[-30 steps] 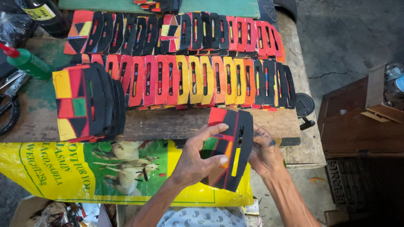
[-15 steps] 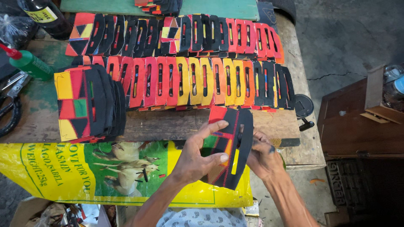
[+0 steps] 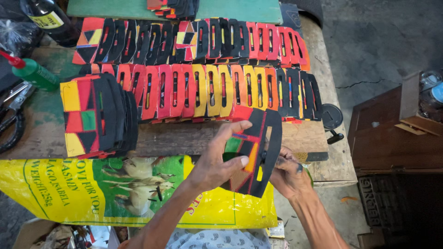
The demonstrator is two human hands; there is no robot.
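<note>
Below centre, fingers: your left hand (image 3: 214, 163) has its fingers spread, thumb pressed on the front of a black patchwork piece (image 3: 255, 150), forefinger stretched along its top edge.
Right hand: your right hand (image 3: 288, 175) sits behind the piece's right edge, fingers curled and pinching it from the back; fingertips partly hidden.
Patchwork piece: held tilted, just below the middle of the frame, above the table's front edge; black with red, green, orange and yellow patches and a long slot down it.
Middle row: across the centre, a row of slotted pieces (image 3: 207, 90) in red, pink, yellow, orange and black, overlapping side by side, just above the held piece.
Upper row: a second overlapping row (image 3: 198, 39), mostly black and red, along the top.
Left stack: a pile of pieces (image 3: 94, 115) at the left, red, yellow and green on top.
Table: worn wooden table (image 3: 184, 138) under all of it.
Sack: yellow printed sack (image 3: 92, 189) hanging at the table's front, lower left.
Bottle: green squeeze bottle (image 3: 34, 74), red tip, far left.
Scissors: black handles (image 3: 11, 122) at the left edge.
</note>
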